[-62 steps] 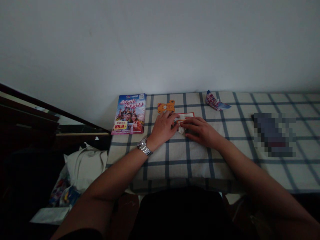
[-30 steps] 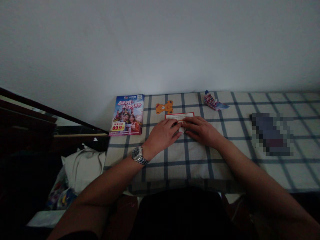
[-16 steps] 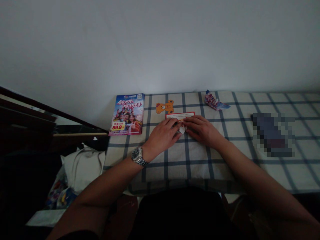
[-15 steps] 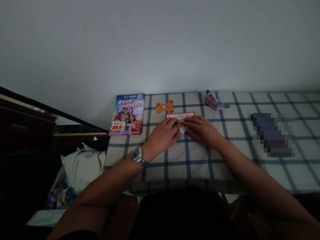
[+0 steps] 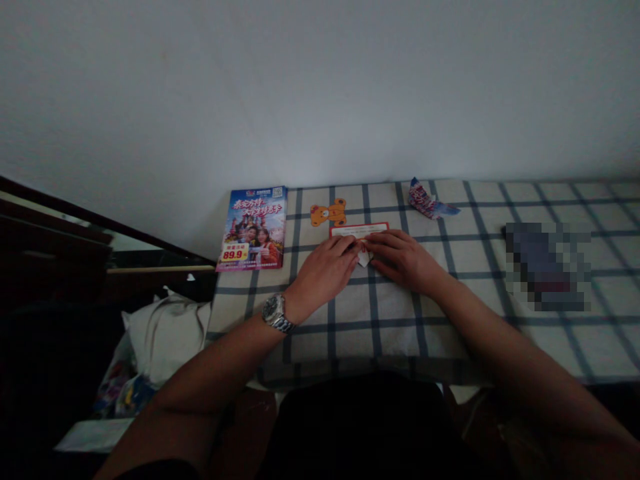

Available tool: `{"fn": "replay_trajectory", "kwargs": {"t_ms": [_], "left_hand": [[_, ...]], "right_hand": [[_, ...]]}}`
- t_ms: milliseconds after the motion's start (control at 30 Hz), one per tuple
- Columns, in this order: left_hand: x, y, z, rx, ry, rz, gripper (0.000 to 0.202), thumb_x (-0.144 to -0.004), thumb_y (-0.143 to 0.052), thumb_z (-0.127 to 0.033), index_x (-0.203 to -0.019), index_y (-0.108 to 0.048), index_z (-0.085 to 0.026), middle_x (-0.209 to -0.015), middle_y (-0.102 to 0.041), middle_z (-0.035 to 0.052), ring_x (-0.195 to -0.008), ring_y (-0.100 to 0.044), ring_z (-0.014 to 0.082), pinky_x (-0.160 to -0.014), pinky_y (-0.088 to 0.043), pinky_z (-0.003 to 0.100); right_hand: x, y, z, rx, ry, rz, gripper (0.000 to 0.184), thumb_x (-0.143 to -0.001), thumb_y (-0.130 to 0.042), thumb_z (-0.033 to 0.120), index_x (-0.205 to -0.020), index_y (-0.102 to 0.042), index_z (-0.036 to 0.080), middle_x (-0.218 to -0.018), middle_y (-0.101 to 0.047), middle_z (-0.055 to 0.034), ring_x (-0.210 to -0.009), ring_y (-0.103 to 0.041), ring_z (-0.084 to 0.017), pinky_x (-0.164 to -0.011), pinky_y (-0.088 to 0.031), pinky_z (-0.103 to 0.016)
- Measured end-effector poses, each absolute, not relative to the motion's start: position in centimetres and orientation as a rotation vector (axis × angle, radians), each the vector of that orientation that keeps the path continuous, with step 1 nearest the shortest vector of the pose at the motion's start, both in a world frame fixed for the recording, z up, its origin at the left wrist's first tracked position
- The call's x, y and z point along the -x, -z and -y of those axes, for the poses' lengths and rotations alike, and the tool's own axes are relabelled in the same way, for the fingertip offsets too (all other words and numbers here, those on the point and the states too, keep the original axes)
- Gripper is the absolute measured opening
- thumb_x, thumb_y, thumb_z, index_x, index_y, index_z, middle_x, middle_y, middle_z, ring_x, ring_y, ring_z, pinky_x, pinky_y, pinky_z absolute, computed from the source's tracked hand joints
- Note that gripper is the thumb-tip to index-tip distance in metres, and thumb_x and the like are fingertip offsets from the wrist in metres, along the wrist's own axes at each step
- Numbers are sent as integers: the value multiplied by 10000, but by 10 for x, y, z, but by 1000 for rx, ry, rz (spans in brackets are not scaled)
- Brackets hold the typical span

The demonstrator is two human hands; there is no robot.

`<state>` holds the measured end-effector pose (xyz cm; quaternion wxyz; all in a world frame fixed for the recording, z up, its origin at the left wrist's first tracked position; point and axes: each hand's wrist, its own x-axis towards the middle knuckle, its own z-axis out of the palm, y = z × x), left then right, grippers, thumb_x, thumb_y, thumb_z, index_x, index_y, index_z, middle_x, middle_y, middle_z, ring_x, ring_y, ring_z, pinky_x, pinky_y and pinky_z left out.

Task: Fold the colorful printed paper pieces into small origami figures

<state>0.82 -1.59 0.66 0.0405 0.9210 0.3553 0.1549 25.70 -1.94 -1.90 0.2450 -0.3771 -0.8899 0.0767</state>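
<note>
With fingertips nearly meeting, the bare left hand (image 5: 325, 268) and bare right hand (image 5: 404, 261) pinched the small, white, red-bordered folded paper (image 5: 359, 229) on the blue-striped cream cloth (image 5: 350, 330), where uneven finger pressure might have skewed a crease.

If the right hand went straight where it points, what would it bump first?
Probably the left hand: it sits just ahead of the right hand, both at the white paper. Depth is unclear.
</note>
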Motion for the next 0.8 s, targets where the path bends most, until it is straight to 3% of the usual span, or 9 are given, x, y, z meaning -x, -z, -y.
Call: {"fn": "replay_trajectory", "kwargs": {"t_ms": [800], "left_hand": [[-7, -4, 12, -2792, -497, -1043, 350, -1113, -427, -237, -1401, -601, -139, -1332, -638, 117, -1254, -581, 251, -1146, -508, 459]], "right_hand": [[-256, 16, 18, 1021, -228, 2425, 364, -1026, -599, 270, -1374, -701, 237, -1339, -716, -118, -1254, -636, -325, -1083, -555, -565]]}}
